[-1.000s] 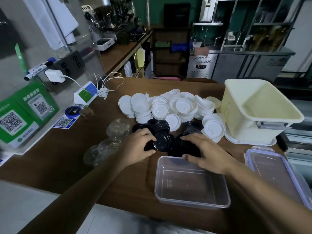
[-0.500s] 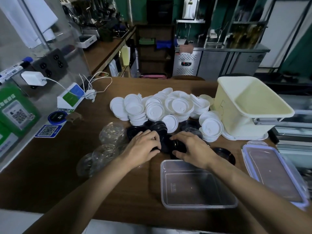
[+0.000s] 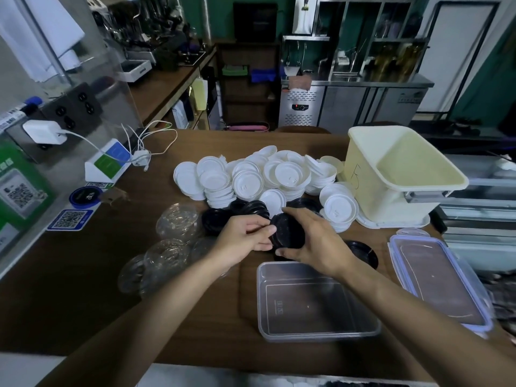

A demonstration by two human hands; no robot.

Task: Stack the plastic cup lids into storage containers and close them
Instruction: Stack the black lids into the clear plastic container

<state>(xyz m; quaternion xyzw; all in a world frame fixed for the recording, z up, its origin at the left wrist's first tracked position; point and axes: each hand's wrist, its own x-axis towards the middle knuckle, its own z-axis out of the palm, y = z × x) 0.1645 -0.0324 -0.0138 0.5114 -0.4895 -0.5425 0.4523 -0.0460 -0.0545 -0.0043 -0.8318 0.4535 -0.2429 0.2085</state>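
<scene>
Near the middle of a wooden counter (image 3: 83, 289), we hold a small stack of black lids (image 3: 289, 233) between both hands, its face tilted toward us. Our right hand (image 3: 321, 244) curls round the stack from three o'clock, thumb at its near edge and fingers over the far rim. Our left hand (image 3: 243, 241) pinches the stack's nine o'clock edge with bent fingers. More loose black lids (image 3: 217, 219) lie on the counter at ten o'clock of the stack, and a single black lid (image 3: 363, 251) lies at four o'clock. At six o'clock, just below our right wrist, stands an open clear container (image 3: 307, 335). Its blue-rimmed cover (image 3: 438, 277) lies flat at the container's three o'clock. A heap of white lids (image 3: 259, 177) spreads at twelve o'clock, with clear dome lids (image 3: 173, 241) at nine and a cream bin (image 3: 363, 174) at two.
</scene>
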